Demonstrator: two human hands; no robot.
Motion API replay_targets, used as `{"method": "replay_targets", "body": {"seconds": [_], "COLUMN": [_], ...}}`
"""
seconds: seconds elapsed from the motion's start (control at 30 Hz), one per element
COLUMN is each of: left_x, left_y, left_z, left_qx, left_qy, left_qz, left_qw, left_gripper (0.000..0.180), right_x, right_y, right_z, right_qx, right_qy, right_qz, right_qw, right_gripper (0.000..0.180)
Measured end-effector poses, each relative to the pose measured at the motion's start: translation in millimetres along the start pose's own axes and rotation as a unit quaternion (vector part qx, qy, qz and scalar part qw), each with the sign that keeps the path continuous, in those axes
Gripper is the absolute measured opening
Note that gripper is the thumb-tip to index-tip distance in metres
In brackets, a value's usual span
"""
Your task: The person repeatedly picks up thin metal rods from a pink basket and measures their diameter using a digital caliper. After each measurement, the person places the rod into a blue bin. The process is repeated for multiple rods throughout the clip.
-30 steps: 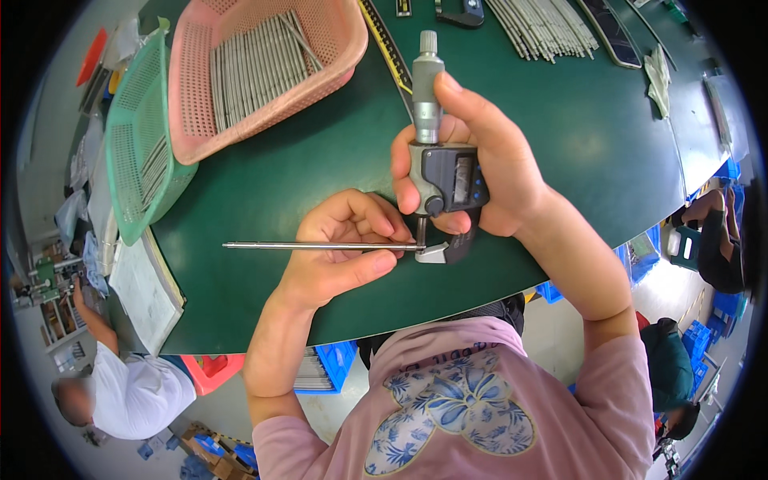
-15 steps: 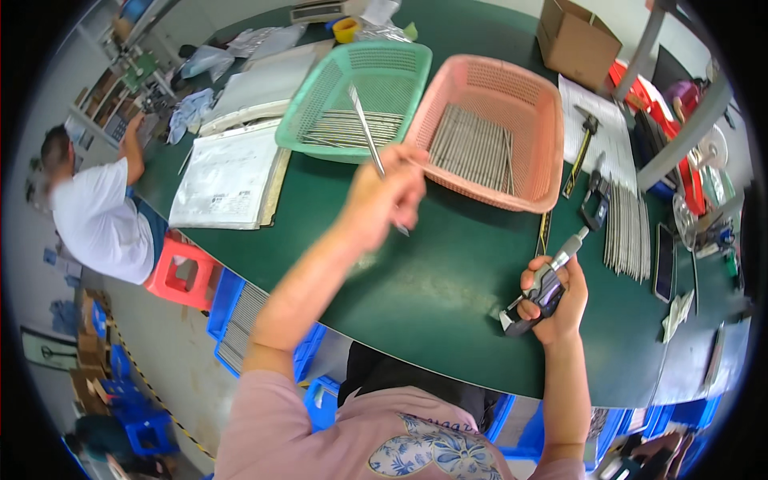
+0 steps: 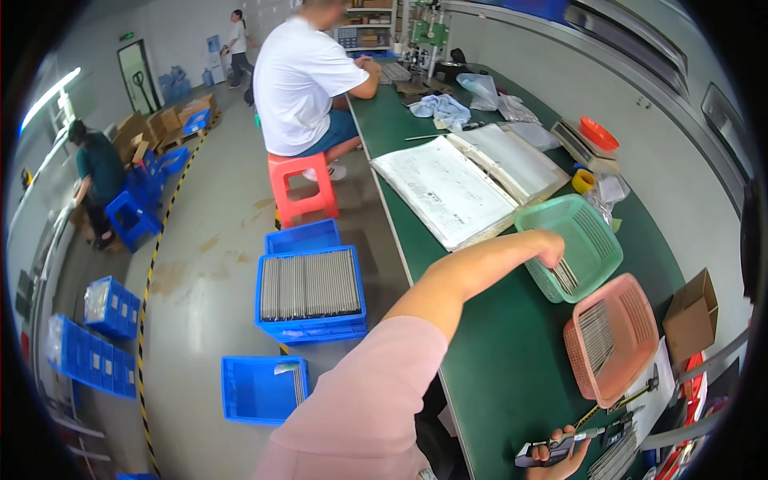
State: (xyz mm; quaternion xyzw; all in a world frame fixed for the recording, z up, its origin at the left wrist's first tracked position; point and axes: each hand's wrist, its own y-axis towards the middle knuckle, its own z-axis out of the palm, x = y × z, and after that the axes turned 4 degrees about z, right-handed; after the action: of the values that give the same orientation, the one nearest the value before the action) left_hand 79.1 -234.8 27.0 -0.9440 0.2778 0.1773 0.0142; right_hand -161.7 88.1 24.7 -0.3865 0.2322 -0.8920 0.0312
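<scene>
My left arm stretches across the table, and my left hand is down at the near side of the green plastic basket. Its fingers are hidden behind the hand, so what they hold, if anything, does not show. Thin metal rods lie in that basket beside the hand. My right hand, at the lower right, is closed around a grey-and-black digital micrometer. The pink plastic basket stands between the two hands, with many metal rods lying side by side in it.
An open binder of papers lies left of the green basket. A caliper and a cardboard box are at the right. Blue crates with rods stand on the floor. A person in white sits on a red stool.
My view has swung left. My left hand, which held a metal rod above the table, has moved to the green basket, and that rod no longer shows. The right hand keeps the micrometer.
</scene>
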Motion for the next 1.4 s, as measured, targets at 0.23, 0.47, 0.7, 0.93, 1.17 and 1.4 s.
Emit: {"method": "replay_targets", "body": {"seconds": [0.23, 0.47, 0.7, 0.93, 1.17, 1.4], "left_x": [4.5, -22.6, -132.7, -200.4, -170.8, -203.3], "left_y": [7.2, -4.8, 44.7, 51.6, 91.1, 21.3], "left_z": [4.0, -24.4, 15.0, 71.8, 98.3, 53.1], "left_qx": [0.047, -0.029, -0.080, 0.140, 0.232, 0.091], "left_qy": [0.042, 0.059, 0.011, 0.104, -0.056, -0.589], "left_qz": [-0.002, -0.029, 0.178, 0.205, 0.123, -0.006], "left_qw": [0.998, 0.997, 0.981, 0.963, 0.963, 0.803], "left_gripper": [0.024, 0.020, 0.025, 0.035, 0.024, 0.027], "right_x": [-4.1, -5.0, -4.3, -6.2, -9.0, -12.5], "right_y": [0.7, 3.8, 16.4, 15.4, 23.5, 10.7], "right_z": [-6.9, 2.9, -13.6, -13.3, -23.8, -28.5], "right_qx": [-0.002, 0.011, 0.092, 0.075, 0.101, 0.101], "right_qy": [0.006, 0.048, 0.049, 0.035, 0.063, 0.052], "right_qz": [0.003, 0.025, 0.009, 0.007, 0.016, -0.038], "right_qw": [1.000, 0.998, 0.995, 0.997, 0.993, 0.993], "right_gripper": [0.049, 0.050, 0.055, 0.053, 0.044, 0.035]}}
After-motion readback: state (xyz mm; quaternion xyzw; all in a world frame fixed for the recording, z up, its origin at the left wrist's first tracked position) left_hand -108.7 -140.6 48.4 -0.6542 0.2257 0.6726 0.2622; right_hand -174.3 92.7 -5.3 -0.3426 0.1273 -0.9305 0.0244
